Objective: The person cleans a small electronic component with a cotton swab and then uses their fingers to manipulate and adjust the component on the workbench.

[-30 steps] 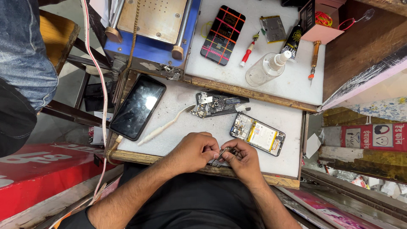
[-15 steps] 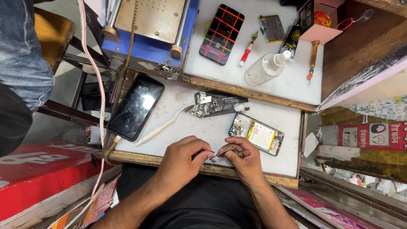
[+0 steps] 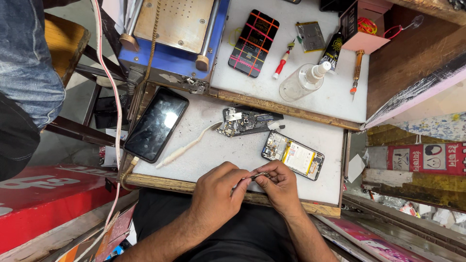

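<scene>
My left hand (image 3: 218, 191) and my right hand (image 3: 279, 184) meet at the near edge of the white work table (image 3: 228, 150). Together they pinch a small thin metal part (image 3: 259, 175) between the fingertips. Just beyond my right hand lies an opened phone body (image 3: 293, 155) with its battery showing. A circuit board assembly (image 3: 247, 121) rests farther back. A black phone screen (image 3: 156, 123) lies at the left, and a pale thin prying tool (image 3: 187, 145) lies beside it.
A raised shelf (image 3: 291, 104) at the back holds a blue and metal heating machine (image 3: 174, 39), a plaid phone cover (image 3: 253, 42), a red screwdriver (image 3: 282, 60), a clear bottle (image 3: 303, 80) and a pink box (image 3: 361, 24). Another person's jeans-clad leg (image 3: 24, 63) is at the left.
My hands have shifted slightly toward me at the table's edge, and my fingers have regripped the small metal part. Everything else lies as before.
</scene>
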